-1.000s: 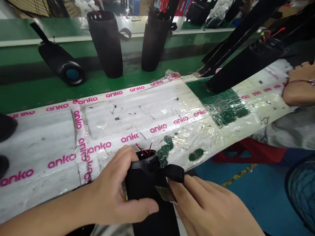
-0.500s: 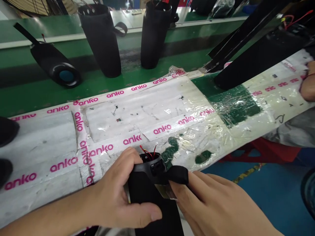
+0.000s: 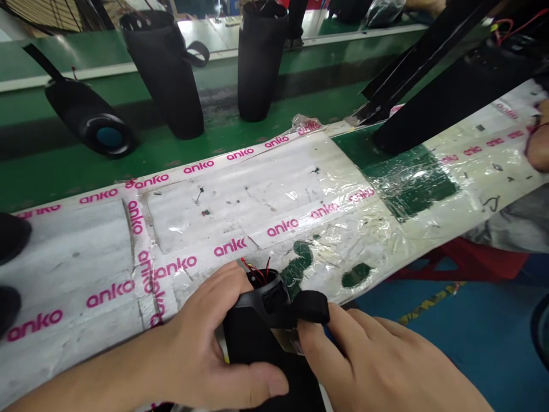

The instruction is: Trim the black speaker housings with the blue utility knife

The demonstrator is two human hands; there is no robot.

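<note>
A black cylindrical speaker stands tilted close in front of me, its open top end uppermost, with thin red wires sticking out. My left hand wraps round its left side, thumb lying across the front. On the upper right of the speaker a black fabric strap forms a loop. Against this loop, my right hand has its fingers closed, the fingertips partly hidden. A small shiny clear strip shows on the speaker beside those fingertips. The speaker's lower end is out of view.
Behind the bench covered in white sheet and "anko" tape, several black speakers stand or lie on a green surface. A dark slanted post rises at right. Another person's hand is at the right edge, above a red stool.
The view has shifted slightly. Both hands stay on the speaker in nearly the same grip, and the right fingertips have shifted slightly by the strap.
</note>
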